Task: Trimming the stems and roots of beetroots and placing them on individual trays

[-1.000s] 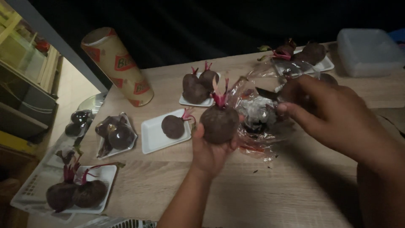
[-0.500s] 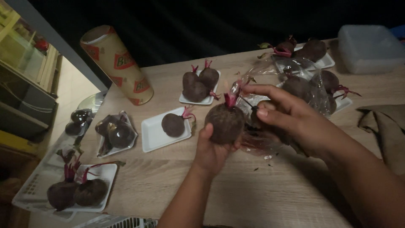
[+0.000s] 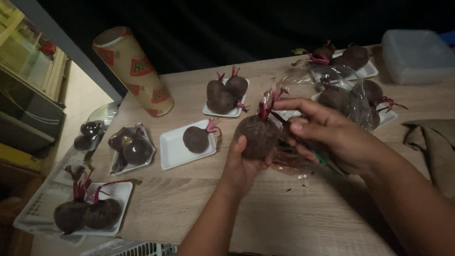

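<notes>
- Left hand (image 3: 242, 167) cups one beetroot (image 3: 257, 136); right hand (image 3: 327, 137) pinches clear wrap (image 3: 294, 159) beside it
- Wrapped beetroot trays (image 3: 353, 97) lie behind; three trays (image 3: 182, 149) look unwrapped yet

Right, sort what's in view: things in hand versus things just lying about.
In hand: beetroot in the left hand; clear plastic wrap under the right hand.

Lying about: cardboard tube, folded cloth, plastic box, tray with one beetroot.
</notes>
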